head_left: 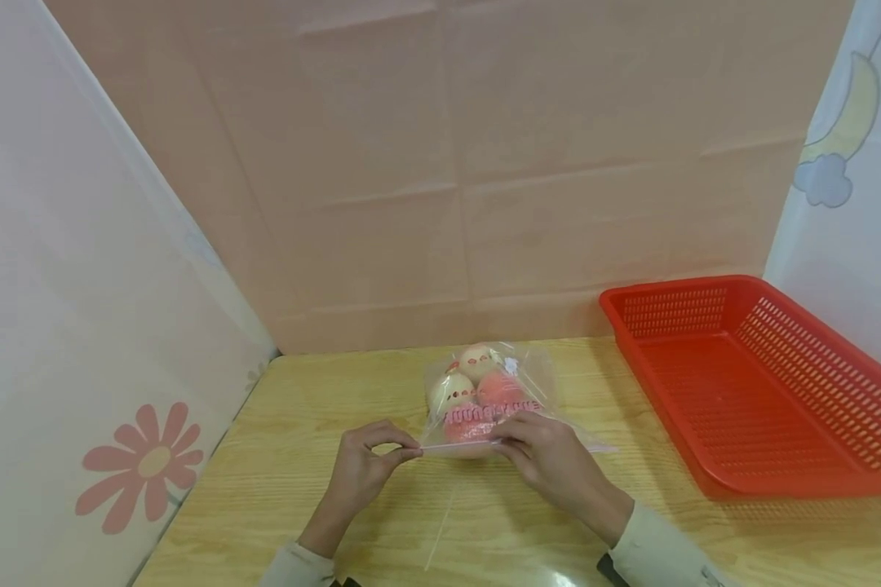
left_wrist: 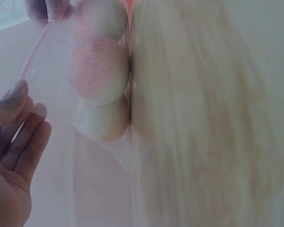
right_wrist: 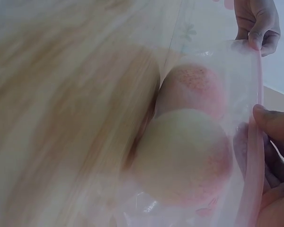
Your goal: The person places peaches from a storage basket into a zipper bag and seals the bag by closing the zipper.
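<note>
A clear zip bag (head_left: 546, 379) with pink lettering lies on the table, several peaches (head_left: 453, 390) inside. Along its near edge runs a pink zip strip (head_left: 457, 445). My left hand (head_left: 367, 461) pinches the strip's left end between thumb and fingers. Farther right, near the middle of the strip, my right hand (head_left: 546, 461) pinches it too. The left wrist view shows a blushed peach (left_wrist: 98, 71) through the plastic, with the left hand (left_wrist: 16, 151) at the bag's edge. In the right wrist view, thumb and fingers of the right hand (right_wrist: 277, 127) grip the strip (right_wrist: 256, 175) beside a pale peach (right_wrist: 182, 156).
A red plastic basket (head_left: 679, 424) with slotted walls stands to the right on the wooden table (head_left: 294, 456). Behind the table hangs a pinkish cloth (head_left: 352, 187). A pale wall covering (head_left: 59, 285) with a pink flower borders the left side.
</note>
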Tool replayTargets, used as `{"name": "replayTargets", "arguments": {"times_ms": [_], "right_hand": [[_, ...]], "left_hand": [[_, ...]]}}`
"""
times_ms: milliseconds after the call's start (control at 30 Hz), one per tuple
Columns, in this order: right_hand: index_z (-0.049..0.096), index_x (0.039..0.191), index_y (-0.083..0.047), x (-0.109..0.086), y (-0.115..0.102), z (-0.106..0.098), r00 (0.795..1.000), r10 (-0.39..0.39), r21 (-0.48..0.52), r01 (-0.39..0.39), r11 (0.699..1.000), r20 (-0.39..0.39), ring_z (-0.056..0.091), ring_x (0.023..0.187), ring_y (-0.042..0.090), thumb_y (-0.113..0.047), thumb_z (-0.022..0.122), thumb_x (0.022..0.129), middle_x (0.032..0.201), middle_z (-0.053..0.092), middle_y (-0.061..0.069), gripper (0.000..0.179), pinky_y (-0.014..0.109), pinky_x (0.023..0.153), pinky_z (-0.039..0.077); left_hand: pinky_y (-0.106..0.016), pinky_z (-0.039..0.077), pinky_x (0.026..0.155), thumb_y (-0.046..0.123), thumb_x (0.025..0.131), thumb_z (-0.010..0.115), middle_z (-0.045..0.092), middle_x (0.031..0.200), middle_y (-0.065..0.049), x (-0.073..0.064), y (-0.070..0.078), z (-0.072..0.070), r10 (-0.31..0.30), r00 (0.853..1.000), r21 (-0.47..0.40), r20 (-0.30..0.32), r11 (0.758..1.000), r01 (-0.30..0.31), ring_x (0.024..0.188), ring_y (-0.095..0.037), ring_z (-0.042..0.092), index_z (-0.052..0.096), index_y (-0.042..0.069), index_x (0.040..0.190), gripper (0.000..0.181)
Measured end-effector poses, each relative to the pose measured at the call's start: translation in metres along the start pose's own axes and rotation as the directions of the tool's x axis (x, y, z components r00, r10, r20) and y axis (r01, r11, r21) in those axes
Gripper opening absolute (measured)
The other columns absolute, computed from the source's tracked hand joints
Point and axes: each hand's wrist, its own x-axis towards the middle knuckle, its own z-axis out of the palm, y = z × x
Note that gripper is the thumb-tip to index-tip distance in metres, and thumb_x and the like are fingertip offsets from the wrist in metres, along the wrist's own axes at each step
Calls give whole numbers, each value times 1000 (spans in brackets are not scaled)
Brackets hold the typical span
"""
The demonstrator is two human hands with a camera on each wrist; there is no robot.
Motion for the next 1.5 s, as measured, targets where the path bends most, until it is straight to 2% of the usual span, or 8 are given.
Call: {"name": "replayTargets", "arguments": {"times_ms": [233,400,633,867,1067,1500], "right_hand": [[76,91,-18,-2,1,-4,1000,-4,-9,4,1000,-6,56,72,-3,-5,85,75,83,70,-11,23,13,62,52],[76,91,-19,-4,3,-6,1000,-3,-4,3,1000,-8,56,73,-4,-5,84,75,84,69,-12,23,11,62,51],[75,92,-18,-6,4,-9,1000,-13,-4,13,1000,-14,58,75,-4,-5,84,76,87,70,-12,23,10,63,51],[75,93,-20,-9,6,-12,1000,0,-23,0,1000,-14,57,75,-6,-6,84,76,87,69,-14,24,10,64,51],[75,94,-20,-11,9,-15,1000,25,-19,-25,1000,0,58,76,-5,-7,84,77,88,70,-14,23,12,66,54],[75,91,-19,-16,14,-19,1000,5,-30,-6,1000,-16,53,73,-6,-6,84,76,85,66,-16,22,8,64,49]], "left_hand": [[-29,60,77,5,76,82,75,80,-1,-1,-3,-1,-29,1000,8,9,1000,29,77,-8,68,78,15,81,12],[-31,60,77,3,75,82,75,81,1,-1,-5,-1,-26,1000,10,10,1000,26,78,-8,68,78,15,81,14],[-29,60,77,2,76,81,75,82,0,-1,-5,-1,30,999,6,14,1000,-30,79,-8,68,77,14,83,15],[-25,60,77,-5,74,80,74,82,1,-1,-5,-2,60,998,-16,13,998,-59,79,-8,69,77,15,84,22],[-27,61,77,-1,76,80,74,83,-2,0,-4,-2,76,997,-11,19,997,-76,79,-12,70,77,12,85,16],[-26,60,76,4,76,81,74,81,-3,-1,-5,-4,19,999,11,36,1000,-19,77,-10,68,77,14,83,12]]}}
